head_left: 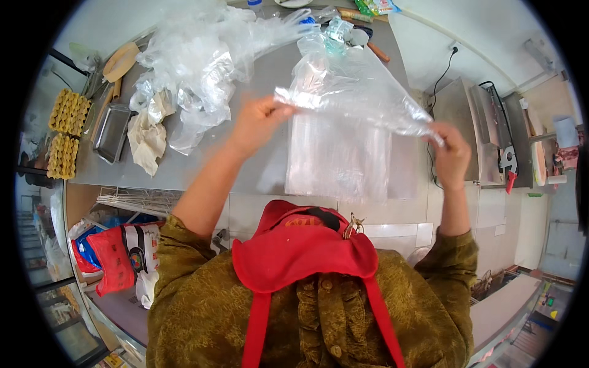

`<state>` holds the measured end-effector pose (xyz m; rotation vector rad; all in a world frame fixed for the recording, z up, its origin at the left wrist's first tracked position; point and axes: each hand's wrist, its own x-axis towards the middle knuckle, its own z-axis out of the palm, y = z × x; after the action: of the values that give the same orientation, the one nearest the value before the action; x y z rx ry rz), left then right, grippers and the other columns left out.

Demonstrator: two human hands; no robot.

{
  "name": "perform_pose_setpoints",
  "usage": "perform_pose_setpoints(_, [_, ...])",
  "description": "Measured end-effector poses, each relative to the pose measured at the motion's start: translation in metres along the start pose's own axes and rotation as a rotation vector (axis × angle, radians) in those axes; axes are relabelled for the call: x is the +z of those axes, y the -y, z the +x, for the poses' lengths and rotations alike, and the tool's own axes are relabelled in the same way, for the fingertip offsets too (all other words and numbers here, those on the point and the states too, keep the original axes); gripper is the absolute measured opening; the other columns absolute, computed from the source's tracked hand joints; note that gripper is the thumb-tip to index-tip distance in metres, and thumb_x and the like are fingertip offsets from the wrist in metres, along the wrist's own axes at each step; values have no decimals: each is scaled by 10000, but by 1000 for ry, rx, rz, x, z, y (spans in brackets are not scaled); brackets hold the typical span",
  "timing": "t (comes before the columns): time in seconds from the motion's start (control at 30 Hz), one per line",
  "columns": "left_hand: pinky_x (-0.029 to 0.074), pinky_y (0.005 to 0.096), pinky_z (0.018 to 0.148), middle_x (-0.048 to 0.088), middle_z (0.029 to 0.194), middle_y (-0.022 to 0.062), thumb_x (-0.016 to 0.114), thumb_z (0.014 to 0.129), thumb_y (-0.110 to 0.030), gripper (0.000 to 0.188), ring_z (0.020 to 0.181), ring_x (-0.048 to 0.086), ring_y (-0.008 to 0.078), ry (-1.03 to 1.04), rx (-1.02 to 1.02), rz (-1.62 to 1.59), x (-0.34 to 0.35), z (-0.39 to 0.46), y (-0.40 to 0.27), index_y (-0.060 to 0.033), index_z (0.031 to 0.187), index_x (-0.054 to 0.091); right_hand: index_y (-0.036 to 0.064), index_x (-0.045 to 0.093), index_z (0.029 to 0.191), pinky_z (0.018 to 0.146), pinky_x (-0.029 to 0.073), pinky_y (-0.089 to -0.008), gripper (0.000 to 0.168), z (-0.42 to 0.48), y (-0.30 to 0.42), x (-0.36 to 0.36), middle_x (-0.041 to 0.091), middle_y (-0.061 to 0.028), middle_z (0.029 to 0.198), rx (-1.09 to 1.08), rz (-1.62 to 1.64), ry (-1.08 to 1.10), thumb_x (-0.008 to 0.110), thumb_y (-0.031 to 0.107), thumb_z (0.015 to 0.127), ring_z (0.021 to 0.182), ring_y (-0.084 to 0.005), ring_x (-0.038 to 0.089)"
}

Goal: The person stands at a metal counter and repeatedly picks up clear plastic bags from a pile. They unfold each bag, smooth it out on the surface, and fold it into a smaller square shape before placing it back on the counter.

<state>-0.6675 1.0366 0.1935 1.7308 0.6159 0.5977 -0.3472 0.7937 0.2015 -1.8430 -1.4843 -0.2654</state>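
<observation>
A clear plastic sheet or bag [363,101] is stretched between my two hands above the metal tabletop [257,170]. My left hand [262,119] pinches its near left corner, and my right hand [451,147] grips the right corner, out past the table's edge. Beneath it lies a flat stack of clear plastic bags [336,161], its near end hanging over the front of the table. To the left of my left hand spreads a large crumpled heap of clear plastic [198,60].
Left on the table are a metal tray [112,133], crumpled cloth-like material [147,135] and a wooden hoop [120,62]. Egg trays [69,110] stand beyond the left side. A steel cabinet [455,129] stands right, with a red-handled tool [509,170]. Packed sacks [110,257] lie below left.
</observation>
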Motion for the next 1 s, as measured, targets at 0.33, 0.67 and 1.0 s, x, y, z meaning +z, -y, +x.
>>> perform_pose_setpoints(0.33, [488,320,794,630,1085,67,619,808,-47,80,934,599,259,29,132,376,57,-58,144,-62,878,655,67,659,921,844,498,-325,335,-155,-37,103,612,-109,1101,146,107,334,610,-143,665,1009,-288,590])
perform_pose_setpoints(0.67, [415,436,918,617,1060,57,638,714,-49,81,1075,515,318,46,402,762,65,-87,167,-102,773,658,153,690,926,1015,335,-462,296,-181,-38,121,558,-70,1234,80,-95,432,618,-19,696,1235,-340,418])
perform_pose_setpoints(1.0, [355,470,1010,565,1187,124,599,837,-171,230,1168,475,338,101,273,668,67,-66,112,-53,1029,646,107,633,1096,1030,308,-482,335,-123,16,101,514,-118,1278,25,84,386,657,146,764,1253,-364,383])
